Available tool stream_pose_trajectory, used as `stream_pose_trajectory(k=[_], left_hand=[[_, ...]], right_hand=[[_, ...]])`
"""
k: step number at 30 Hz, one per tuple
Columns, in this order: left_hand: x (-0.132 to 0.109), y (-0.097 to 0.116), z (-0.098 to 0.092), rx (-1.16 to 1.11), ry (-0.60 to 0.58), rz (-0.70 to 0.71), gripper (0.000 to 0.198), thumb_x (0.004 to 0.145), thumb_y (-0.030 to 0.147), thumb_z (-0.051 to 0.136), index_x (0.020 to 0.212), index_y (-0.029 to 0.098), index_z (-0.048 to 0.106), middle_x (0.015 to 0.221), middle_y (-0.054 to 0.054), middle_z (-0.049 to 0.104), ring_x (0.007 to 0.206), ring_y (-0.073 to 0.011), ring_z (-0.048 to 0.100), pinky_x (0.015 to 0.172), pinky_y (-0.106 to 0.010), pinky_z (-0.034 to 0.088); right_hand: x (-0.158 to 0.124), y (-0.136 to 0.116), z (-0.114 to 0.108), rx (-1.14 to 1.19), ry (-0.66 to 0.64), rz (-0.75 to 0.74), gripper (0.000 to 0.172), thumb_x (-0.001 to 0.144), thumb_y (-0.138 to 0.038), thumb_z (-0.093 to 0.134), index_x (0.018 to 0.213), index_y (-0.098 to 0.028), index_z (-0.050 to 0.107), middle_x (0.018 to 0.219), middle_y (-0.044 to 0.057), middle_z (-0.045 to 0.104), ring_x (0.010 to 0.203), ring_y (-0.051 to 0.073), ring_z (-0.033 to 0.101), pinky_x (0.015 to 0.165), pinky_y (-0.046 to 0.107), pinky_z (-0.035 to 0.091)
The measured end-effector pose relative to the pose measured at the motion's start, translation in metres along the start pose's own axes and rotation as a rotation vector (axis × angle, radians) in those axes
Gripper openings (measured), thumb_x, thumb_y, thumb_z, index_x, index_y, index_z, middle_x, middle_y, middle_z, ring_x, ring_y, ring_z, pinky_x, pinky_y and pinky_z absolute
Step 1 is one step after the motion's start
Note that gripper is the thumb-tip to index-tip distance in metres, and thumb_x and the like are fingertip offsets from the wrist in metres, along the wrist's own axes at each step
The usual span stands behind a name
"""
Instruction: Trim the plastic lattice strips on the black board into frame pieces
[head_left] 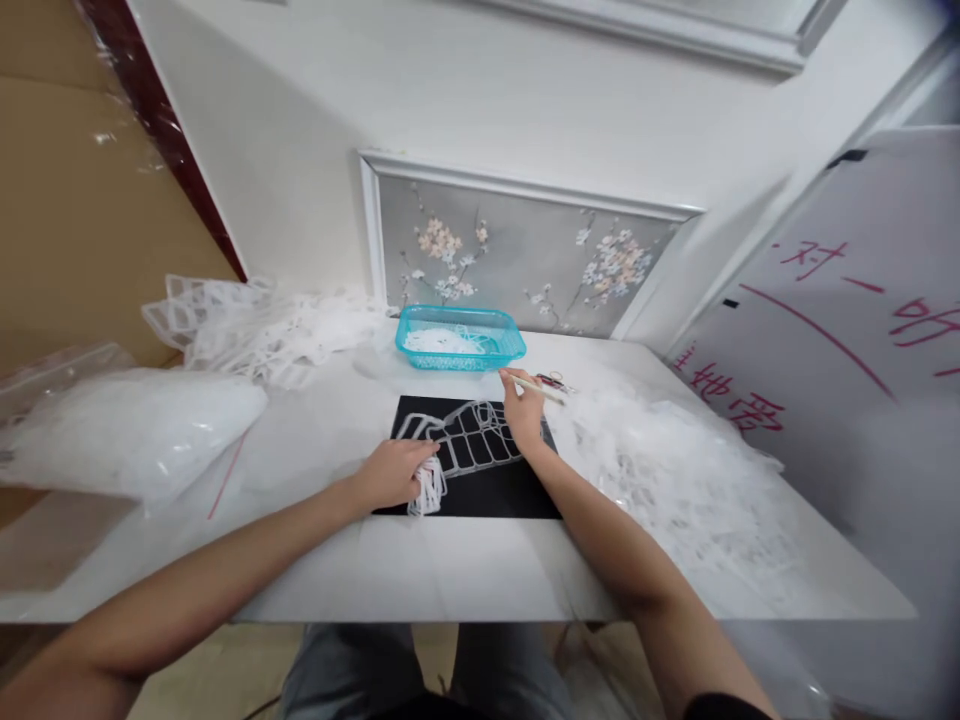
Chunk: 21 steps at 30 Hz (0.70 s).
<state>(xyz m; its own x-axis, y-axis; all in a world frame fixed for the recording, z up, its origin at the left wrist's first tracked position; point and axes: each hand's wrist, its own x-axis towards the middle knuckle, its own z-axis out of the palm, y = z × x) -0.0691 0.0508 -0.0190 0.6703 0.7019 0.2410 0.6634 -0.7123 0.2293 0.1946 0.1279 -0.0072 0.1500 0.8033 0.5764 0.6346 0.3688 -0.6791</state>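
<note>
Soft, fairly bright, cool light covers the table [495, 570] around the left hand [394, 472] and right hand [525, 405]; the source is out of view. Beyond the left hand, a broad, faint shadow slants across the white wall [300, 150]. Small glare spots shine on the plastic bag [165, 430] left of it. Right of the right hand, the white pile [675, 480] is washed out, its details smeared together. Below the hands, under the table, it is dimmer. Wide-angle distortion stretches the forearms [247, 553]; the upper right corner darkens to violet.
</note>
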Motion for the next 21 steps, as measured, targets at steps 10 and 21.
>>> stream_pose_trajectory(k=[10,21], left_hand=[[-0.004,0.007,-0.029,-0.135,0.214,0.018,0.021,0.086,0.012,0.051,0.102,0.022,0.060,0.143,-0.008,0.054,0.126,-0.0261,0.057,0.102,-0.039,0.053],[0.000,-0.002,-0.010,-0.416,0.359,-0.138,0.024,0.088,0.025,0.057,0.112,0.024,0.053,0.116,-0.007,0.069,0.108,-0.0232,0.067,0.097,-0.039,0.055]], right_hand=[[-0.039,-0.053,0.003,0.582,-0.333,0.149,0.021,0.083,-0.045,0.064,0.077,-0.025,0.070,0.079,0.003,0.076,0.082,0.025,0.071,0.078,0.037,0.055],[-0.066,-0.065,0.021,0.797,-0.526,0.235,0.014,0.078,-0.049,0.071,0.079,-0.035,0.073,0.079,-0.002,0.076,0.078,0.026,0.072,0.070,0.041,0.057]])
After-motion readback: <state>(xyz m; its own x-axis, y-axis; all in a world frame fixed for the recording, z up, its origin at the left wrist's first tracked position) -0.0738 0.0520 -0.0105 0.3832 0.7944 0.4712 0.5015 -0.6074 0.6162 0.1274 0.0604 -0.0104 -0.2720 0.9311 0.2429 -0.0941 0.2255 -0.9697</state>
